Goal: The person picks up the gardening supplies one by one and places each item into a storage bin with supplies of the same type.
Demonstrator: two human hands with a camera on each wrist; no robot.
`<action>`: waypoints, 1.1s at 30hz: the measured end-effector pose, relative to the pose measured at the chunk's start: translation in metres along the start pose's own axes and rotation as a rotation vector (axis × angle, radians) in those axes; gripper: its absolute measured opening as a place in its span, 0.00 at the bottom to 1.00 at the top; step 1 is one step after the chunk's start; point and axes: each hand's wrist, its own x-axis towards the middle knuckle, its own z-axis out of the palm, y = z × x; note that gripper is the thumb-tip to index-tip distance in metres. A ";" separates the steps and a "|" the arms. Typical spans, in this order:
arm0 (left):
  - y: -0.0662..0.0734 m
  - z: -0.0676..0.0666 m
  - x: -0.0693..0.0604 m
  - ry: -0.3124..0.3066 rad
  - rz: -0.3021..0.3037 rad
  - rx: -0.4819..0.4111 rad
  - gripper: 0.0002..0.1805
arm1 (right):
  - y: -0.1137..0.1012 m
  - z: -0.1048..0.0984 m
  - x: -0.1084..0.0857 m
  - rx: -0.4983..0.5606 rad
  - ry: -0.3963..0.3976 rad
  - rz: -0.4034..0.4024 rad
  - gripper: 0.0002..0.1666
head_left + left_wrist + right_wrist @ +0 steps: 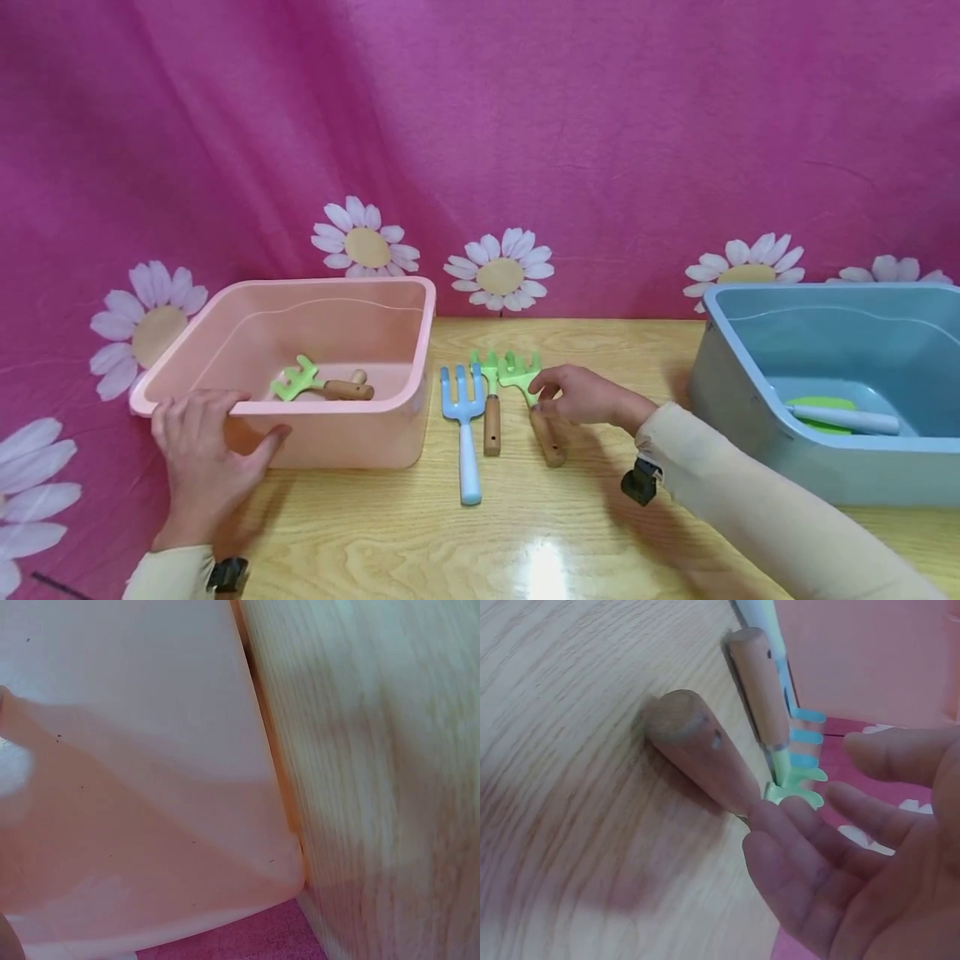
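Observation:
My left hand [198,454] holds the front rim of a pink plastic bin [360,437], fingers over the edge and thumb against the outer wall. The left wrist view is mostly filled by that bin's wall [150,765]. Over the table, my right hand [577,395] is at the neck of a green hand rake [547,437] with a wooden handle [705,754]; its thumb stands apart from the fingers, not closed round the rake. Left of that rake lie a second green rake [492,421] and a light blue hand fork [468,458].
Inside the pink bin are a green rake [300,379] and part of another wooden handle [359,377]. A blue-grey bin [862,471] at the right holds a green piece and a pale blue handle [870,420]. A pink flowered cloth [600,150] hangs behind the wooden table [420,542].

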 end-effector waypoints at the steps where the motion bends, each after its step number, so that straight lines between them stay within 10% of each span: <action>1: 0.000 -0.001 0.000 -0.011 -0.003 0.005 0.42 | 0.000 0.002 0.001 0.003 -0.001 0.015 0.21; 12: -0.002 -0.003 0.002 -0.016 -0.002 0.005 0.43 | -0.001 0.016 0.007 0.049 0.041 0.140 0.23; 27: -0.003 0.000 0.000 -0.006 0.002 0.003 0.43 | 0.005 0.026 0.005 -0.216 0.095 0.128 0.19; 33: -0.002 0.001 0.001 -0.004 0.002 0.005 0.43 | 0.007 0.032 0.004 -0.049 0.076 0.256 0.26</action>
